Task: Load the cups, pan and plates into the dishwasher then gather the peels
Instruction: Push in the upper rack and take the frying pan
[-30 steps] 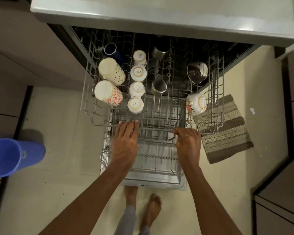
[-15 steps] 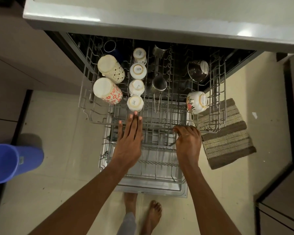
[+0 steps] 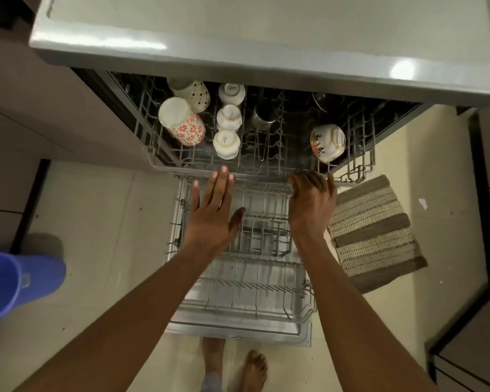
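**Upper rack sliding back into the dishwasher**

Head view: a person stands over an open dishwasher (image 3: 269,38). The upper rack (image 3: 181,162), pulled further out a second ago, now sits partly under the worktop, so the rear cups have slipped out of sight. That suggests the cups are loaded. The pan and plates are not clearly visible; a dark metal vessel at the rack's back edge is too shadowed to name.

The left hand (image 3: 212,213) lies flat, fingers straight, its tips at the rack's front edge, gripping nothing. The right hand (image 3: 311,205) curls over that same front edge, near the right corner.

A red-flowered cup (image 3: 183,123) rests by the rack's left edge; a floral cup (image 3: 327,142) sits near its right edge. Small white cups (image 3: 227,142) carry a printed base mark, too small to read. The lower rack (image 3: 246,281) lies pulled out below. No peels appear.
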Motion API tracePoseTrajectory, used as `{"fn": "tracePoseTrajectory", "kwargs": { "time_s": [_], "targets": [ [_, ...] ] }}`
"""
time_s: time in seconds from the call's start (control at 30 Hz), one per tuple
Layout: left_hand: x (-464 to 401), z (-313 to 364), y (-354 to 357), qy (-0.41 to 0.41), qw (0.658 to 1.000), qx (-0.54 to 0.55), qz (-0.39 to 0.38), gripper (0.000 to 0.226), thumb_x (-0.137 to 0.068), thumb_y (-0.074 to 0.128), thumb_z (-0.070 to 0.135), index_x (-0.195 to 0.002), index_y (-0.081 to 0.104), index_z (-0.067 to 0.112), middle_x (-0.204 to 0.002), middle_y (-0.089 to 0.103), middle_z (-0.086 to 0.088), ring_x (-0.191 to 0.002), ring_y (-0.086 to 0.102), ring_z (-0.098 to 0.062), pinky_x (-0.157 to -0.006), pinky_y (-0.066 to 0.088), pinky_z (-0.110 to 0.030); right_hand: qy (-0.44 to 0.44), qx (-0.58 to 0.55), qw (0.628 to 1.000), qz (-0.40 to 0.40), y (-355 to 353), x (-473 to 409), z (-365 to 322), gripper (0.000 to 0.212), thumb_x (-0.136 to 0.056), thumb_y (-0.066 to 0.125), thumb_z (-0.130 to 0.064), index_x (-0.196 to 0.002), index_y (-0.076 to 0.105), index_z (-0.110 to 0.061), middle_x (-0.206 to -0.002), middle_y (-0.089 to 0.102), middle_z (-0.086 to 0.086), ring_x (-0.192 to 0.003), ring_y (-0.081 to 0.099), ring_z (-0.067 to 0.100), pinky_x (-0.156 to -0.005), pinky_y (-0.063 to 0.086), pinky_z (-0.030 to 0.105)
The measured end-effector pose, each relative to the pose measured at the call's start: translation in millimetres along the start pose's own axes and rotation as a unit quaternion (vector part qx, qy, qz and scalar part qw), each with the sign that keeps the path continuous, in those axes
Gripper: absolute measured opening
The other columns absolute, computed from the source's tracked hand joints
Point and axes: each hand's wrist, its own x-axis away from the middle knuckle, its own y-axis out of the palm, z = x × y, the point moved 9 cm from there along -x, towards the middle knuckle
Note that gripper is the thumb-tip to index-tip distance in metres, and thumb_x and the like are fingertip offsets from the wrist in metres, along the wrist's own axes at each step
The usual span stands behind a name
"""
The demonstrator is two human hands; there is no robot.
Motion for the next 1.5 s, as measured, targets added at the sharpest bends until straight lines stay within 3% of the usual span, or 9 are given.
{"fn": "tracePoseTrajectory", "kwargs": {
  "time_s": [0.07,0.13,0.2,0.27,0.5,0.7,1.1,1.23,1.5],
  "targets": [
    [-24.6,-6.2,-5.4,-0.011,1.0,-0.014,-0.009,0.078,-0.105,0.019,0.059,-0.16,-0.004,0.009,-0.167,-0.016,-0.01,-0.155,-0.011,-0.025,-0.124,0.003,-0.057,0.0,0.03,1.0,0.0,9.7,-7.6,-12.1,0.032,-0.097,0.065,-0.013,-0.128,0.07,-0.015,-0.138,0.066,0.007,-0.139,0.052,0.024,-0.122,0.03,0.051],
    [-48.5,-11.3,-10.8,-0.017,0.999,-0.031,-0.012,0.08,-0.103,0.014,0.063,-0.16,-0.004,0.01,-0.167,-0.017,-0.01,-0.155,-0.013,-0.025,-0.123,0.003,-0.057,-0.004,0.048,0.998,-0.034,25.4,-9.2,-21.7,0.052,-0.102,0.056,-0.013,-0.153,0.045,-0.01,-0.161,0.038,0.01,-0.154,0.028,0.025,-0.126,0.021,0.051],
    [-68.0,-15.3,-15.3,-0.017,0.999,-0.033,-0.017,0.082,-0.102,0.011,0.066,-0.161,-0.001,0.01,-0.167,-0.015,-0.01,-0.155,-0.012,-0.024,-0.123,0.004,-0.057,-0.009,0.057,0.996,-0.072,39.1,-11.8,-25.3,0.067,-0.102,0.051,-0.011,-0.162,0.021,-0.01,-0.17,0.012,0.011,-0.158,0.009,0.026,-0.129,0.013,0.049],
    [-80.9,-19.8,-16.3,-0.013,0.999,-0.028,-0.022,0.084,-0.1,0.01,0.068,-0.161,-0.001,0.011,-0.167,-0.015,-0.009,-0.155,-0.013,-0.024,-0.123,0.003,-0.056,-0.018,0.066,0.993,-0.093,45.3,-18.4,-26.6,0.077,-0.097,0.049,-0.003,-0.164,0.011,-0.009,-0.171,0.004,0.012,-0.158,0.003,0.027,-0.129,0.011,0.048],
    [-88.9,-25.8,-12.7,0.004,0.999,-0.037,-0.013,0.085,-0.1,0.012,0.069,-0.161,0.0,0.012,-0.168,-0.015,-0.008,-0.155,-0.012,-0.023,-0.123,0.006,-0.057,-0.02,0.076,0.99,-0.118,58.1,-23.2,-29.7,0.091,-0.088,0.052,0.004,-0.163,0.002,-0.006,-0.17,-0.006,0.017,-0.157,-0.006,0.032,-0.129,0.008,0.051],
    [-111.1,-33.1,-18.7,0.037,0.996,-0.077,-0.03,0.087,-0.096,0.004,0.072,-0.159,-0.013,0.014,-0.165,-0.024,-0.006,-0.154,-0.014,-0.023,-0.121,-0.002,-0.061,-0.022,0.106,0.978,-0.181,62.1,-46.5,-28.8,0.092,-0.093,0.054,-0.014,-0.163,-0.006,-0.008,-0.169,-0.014,0.016,-0.157,-0.01,0.03,-0.129,-0.003,0.046],
    [-125.2,-37.6,-27.4,0.051,0.994,-0.079,-0.053,0.087,-0.093,0.0,0.074,-0.157,-0.019,0.018,-0.166,-0.022,-0.005,-0.154,-0.014,-0.022,-0.122,-0.004,-0.059,-0.016,0.131,0.966,-0.221,57.1,-63.2,-33.5,0.09,-0.098,0.053,-0.021,-0.163,-0.01,-0.01,-0.169,-0.017,0.014,-0.158,-0.005,0.028,-0.127,-0.004,0.04],
    [-100.8,-36.2,-43.1,0.038,0.996,-0.076,-0.033,0.071,-0.101,-0.001,0.06,-0.158,-0.017,0.02,-0.168,-0.006,-0.008,-0.155,-0.005,-0.026,-0.123,0.002,-0.057,-0.023,0.154,0.959,-0.238,41.6,-70.6,-33.3,0.077,-0.103,0.043,-0.028,-0.164,-0.003,-0.017,-0.171,-0.009,0.008,-0.158,0.003,0.028,-0.129,0.01,0.045],
    [5.1,-40.7,-61.0,-0.003,0.992,-0.074,-0.101,0.073,-0.103,-0.003,0.058,-0.159,-0.009,0.013,-0.167,0.0,-0.013,-0.155,-0.006,-0.028,-0.124,-0.009,-0.052,-0.021,0.208,0.922,-0.326,5.0,23.5,-19.9,0.086,-0.105,0.044,-0.037,-0.16,-0.014,-0.005,-0.168,-0.017,0.016,-0.157,-0.015,0.03,-0.129,-0.002,0.049]
  ]
}}
